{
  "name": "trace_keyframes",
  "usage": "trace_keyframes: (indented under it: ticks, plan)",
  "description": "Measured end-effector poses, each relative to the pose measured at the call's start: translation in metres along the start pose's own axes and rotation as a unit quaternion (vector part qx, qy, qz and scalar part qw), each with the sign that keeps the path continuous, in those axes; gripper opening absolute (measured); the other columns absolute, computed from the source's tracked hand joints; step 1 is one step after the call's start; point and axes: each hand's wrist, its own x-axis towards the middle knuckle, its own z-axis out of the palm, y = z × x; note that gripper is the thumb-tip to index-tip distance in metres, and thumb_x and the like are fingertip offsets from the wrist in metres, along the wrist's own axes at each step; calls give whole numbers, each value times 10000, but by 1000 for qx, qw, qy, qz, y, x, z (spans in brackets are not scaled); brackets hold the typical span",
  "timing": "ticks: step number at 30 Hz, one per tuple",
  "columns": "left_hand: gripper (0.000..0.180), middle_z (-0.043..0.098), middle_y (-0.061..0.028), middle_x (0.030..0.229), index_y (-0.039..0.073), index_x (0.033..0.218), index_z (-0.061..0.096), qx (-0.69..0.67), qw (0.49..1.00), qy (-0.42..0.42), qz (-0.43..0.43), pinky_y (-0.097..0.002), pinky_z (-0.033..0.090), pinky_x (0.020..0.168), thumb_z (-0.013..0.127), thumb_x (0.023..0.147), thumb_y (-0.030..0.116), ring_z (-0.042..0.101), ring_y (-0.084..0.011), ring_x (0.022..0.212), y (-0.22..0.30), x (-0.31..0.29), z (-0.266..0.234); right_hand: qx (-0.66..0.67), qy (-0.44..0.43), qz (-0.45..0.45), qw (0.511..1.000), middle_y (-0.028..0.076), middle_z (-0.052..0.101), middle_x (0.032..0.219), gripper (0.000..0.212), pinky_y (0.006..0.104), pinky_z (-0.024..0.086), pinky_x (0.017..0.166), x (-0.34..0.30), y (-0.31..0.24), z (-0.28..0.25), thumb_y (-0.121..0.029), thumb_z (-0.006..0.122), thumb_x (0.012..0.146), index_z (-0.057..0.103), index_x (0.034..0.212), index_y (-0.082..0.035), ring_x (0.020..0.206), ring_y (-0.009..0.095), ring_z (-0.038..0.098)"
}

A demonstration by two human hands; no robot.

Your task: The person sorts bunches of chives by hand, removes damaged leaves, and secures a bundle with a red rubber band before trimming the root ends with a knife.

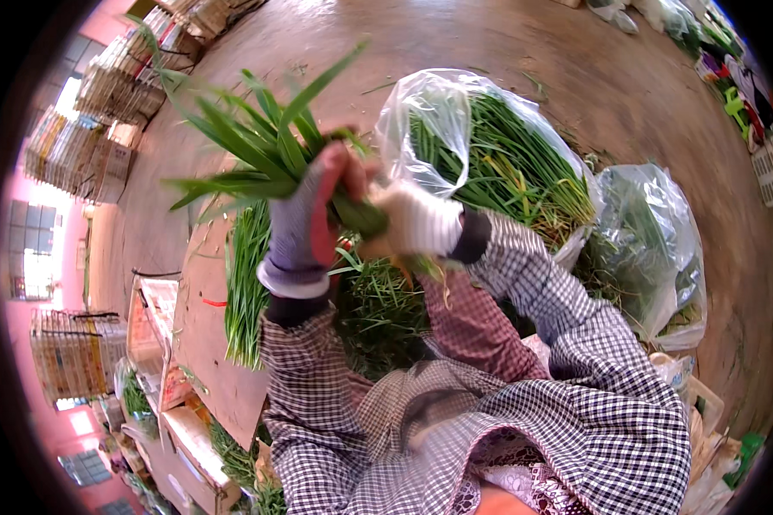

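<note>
A bunch of long, flat green leaves (262,150) is raised in front of me, its leafy tips fanning out to the upper left. My left hand (309,206), in a grey-purple glove with a reddish palm, is closed round the bunch. Close against it, my right hand (408,219) in a white striped glove grips the stem end and is smeared by motion; its fingers are partly hidden. Pale stem ends and roots poke out below the right hand. Under my left forearm, thin green stalks (247,287) lie on a brown board (199,343).
A clear plastic bag (429,112) full of long green stalks (511,146) lies open ahead on the brown floor. Another filled plastic bag (653,232) stands to its right. Loose greens (378,305) lie below my hands. Stacked crates (73,352) line the left side.
</note>
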Motion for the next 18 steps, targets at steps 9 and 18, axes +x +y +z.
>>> trace_keyframes:
  ticks: [9, 18]
  plan:
    - [242, 686, -88, 895, -24, 1042, 646, 109, 962, 153, 196, -264, 536, 732, 727, 832, 65, 656, -144, 799, 21, 90, -69, -202, -41, -1, 978, 79, 683, 714, 609, 363, 525, 660, 163, 0, -39, -575, 807, 628, 686, 1016, -122, 684, 242, 677]
    - [267, 695, -118, 1025, -43, 1074, 657, 227, 955, 146, 126, -287, 518, 846, 708, 857, 105, 654, -155, 933, -37, 110, -122, -269, -126, 55, 953, 126, 681, 797, 695, 348, 534, 678, 182, 10, -21, -611, 780, 651, 658, 1077, -74, 731, 238, 672]
